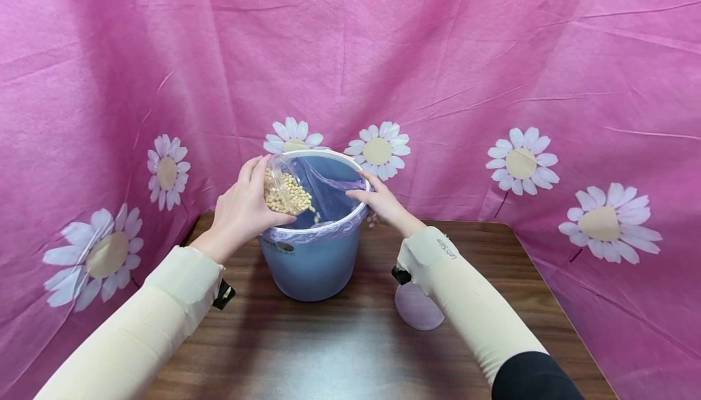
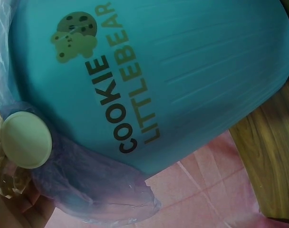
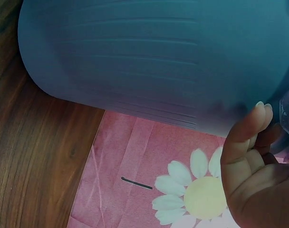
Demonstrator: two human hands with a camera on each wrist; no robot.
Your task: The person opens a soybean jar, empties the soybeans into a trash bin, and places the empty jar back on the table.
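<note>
The jar [image 1: 280, 175], clear and part full of pale beans [image 1: 287, 196], is tilted over the left side of the bin [image 1: 312, 272], its mouth turned toward the inside. Beans spill over its lip, a few just below it in the bin. The left hand [image 1: 238, 211] holds the jar, its fingers wrapped around the outer side and the thumb underneath. The right hand [image 1: 386, 205] grips the bin's right rim, thumb inside and other fingers outside, over the purple liner [image 1: 339, 226] that folds across the white rim [image 1: 323, 152].

The bin stands upright by the table's far edge, nearer the far left corner than the far right one. Its blue side bears the print "COOKIE LITTLEBEAR" [image 2: 125, 90] and a bear [image 2: 78, 38]. On the table [image 1: 306, 351], to the bin's right and closer to the near edge, lies a translucent disc [image 1: 418, 308], partly hidden by the right sleeve [image 1: 471, 296]. Both sleeves are cream. Beyond the far edge hangs a pink cloth [image 1: 438, 53] with white daisies [image 1: 522, 162].
</note>
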